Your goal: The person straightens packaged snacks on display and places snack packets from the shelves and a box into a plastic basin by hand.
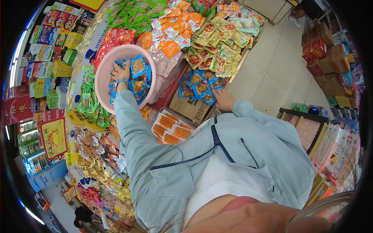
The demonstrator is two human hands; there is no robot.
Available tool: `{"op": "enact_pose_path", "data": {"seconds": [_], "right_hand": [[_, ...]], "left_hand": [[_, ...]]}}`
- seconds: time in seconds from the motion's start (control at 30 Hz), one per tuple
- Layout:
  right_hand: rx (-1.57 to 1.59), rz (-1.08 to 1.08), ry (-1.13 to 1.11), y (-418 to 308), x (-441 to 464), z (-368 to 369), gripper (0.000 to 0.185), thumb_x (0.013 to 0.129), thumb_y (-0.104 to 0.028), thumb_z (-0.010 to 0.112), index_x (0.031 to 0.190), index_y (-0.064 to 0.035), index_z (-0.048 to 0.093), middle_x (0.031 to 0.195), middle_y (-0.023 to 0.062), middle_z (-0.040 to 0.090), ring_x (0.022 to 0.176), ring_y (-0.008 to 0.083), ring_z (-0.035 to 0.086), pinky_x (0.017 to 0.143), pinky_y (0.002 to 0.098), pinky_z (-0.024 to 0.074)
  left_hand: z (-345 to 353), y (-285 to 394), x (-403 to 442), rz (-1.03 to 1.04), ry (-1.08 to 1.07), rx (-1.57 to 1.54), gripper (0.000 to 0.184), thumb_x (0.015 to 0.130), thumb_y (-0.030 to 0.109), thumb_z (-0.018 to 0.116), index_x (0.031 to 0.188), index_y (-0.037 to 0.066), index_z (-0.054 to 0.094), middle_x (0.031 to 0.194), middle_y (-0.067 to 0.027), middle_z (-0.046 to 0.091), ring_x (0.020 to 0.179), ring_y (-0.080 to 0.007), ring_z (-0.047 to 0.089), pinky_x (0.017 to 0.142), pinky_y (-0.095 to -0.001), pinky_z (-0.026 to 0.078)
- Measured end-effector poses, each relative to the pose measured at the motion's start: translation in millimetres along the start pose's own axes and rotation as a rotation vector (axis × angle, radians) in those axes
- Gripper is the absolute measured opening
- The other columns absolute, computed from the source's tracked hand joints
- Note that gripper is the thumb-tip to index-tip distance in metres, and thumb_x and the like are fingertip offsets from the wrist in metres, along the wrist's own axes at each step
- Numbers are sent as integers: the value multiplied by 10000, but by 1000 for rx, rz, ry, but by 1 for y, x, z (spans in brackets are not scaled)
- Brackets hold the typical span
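My left hand (121,72) is inside a round pink basin (104,59), its fingers spread over blue snack packets (138,66). A band circles that wrist. The packets have clear windows showing brown food. To the right, my right hand (223,99) rests with fingers extended at the edge of another pile of blue packets (201,88). That pile lies on a brown cardboard box (190,108). The right fingertips touch or nearly touch the nearest packet; I cannot tell which.
Orange packets (171,29), red packets (116,40) and gold packets (217,50) lie beyond the basin. Orange stick snacks (173,128) sit nearer my body. Boxed goods (50,35) line the left shelves. Tiled floor (274,58) and stacked cartons (324,58) are on the right.
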State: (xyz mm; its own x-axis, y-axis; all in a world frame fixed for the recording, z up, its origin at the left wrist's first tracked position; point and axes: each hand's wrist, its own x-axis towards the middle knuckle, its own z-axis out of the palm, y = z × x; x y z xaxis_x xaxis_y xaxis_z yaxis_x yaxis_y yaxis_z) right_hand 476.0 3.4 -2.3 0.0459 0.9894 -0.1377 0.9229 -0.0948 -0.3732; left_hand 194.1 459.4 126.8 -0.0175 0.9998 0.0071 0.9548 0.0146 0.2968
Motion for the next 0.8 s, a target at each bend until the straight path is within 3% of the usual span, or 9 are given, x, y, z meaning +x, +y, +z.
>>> {"op": "enact_pose_path", "data": {"seconds": [0.1,0.27,0.33,0.4,0.5,0.57,0.6,0.7,0.8], "right_hand": [[11,-1,-25,1,0,-3,827,757,-259,653,1476,-7,330,1280,147,497,1171,326,466,1008,431,380],[9,-9,-21,1,4,-1,826,750,-259,662,1463,2,337,1264,165,497,1162,340,470,995,436,389],[21,-19,-2,3,4,0,819,740,-243,676,1447,5,348,1237,183,503,1153,356,483,967,453,407],[41,-47,92,3,3,2,807,739,-217,677,1443,5,350,1245,186,505,1155,358,491,973,448,407],[100,-21,159,0,0,4,771,745,-186,674,1427,8,371,1274,179,503,1181,351,489,1005,445,400],[215,40,184,-1,2,1,725,759,-160,668,1410,9,396,1270,172,511,1166,336,507,1003,429,412],[308,84,194,-2,4,-1,695,770,-143,663,1400,8,411,1254,170,520,1140,324,530,988,413,428],[712,221,148,-8,-1,-19,609,803,-112,645,1372,1,462,1212,157,557,1068,277,583,943,362,463],[1076,253,56,-17,-11,-39,543,830,-96,624,1352,-8,504,1187,145,592,1026,231,604,918,329,477]], "left_hand": [[-21,-1,-7,52,46,-129,942,838,759,463,1563,227,185,1565,-301,169,1445,-487,155,1108,-679,98],[-76,70,-146,729,328,-423,826,857,391,695,1454,-53,334,1478,-281,369,1401,-422,309,1158,-510,214],[-66,99,-224,781,167,-604,700,804,141,681,1415,-54,401,1421,-260,454,1328,-423,413,1126,-483,296],[-14,102,-278,986,-22,-634,654,758,109,682,1364,-20,471,1335,-227,539,1222,-403,521,1054,-481,393],[86,84,-349,740,-326,-689,569,846,155,679,1352,-1,469,1262,-198,593,1167,-359,568,1005,-441,444],[157,56,-378,379,-592,-949,539,896,138,644,1379,11,442,1297,-171,568,1164,-308,574,975,-406,466],[160,55,-382,188,-717,-1069,524,920,129,626,1392,17,428,1315,-157,556,1162,-282,577,960,-389,476],[159,47,-387,186,-840,-1054,496,974,183,567,1418,43,397,1326,-142,547,1164,-248,575,951,-365,481],[145,56,-380,-316,-992,-1310,479,995,253,537,1403,39,406,1318,-156,554,1159,-266,586,949,-381,488]]}}
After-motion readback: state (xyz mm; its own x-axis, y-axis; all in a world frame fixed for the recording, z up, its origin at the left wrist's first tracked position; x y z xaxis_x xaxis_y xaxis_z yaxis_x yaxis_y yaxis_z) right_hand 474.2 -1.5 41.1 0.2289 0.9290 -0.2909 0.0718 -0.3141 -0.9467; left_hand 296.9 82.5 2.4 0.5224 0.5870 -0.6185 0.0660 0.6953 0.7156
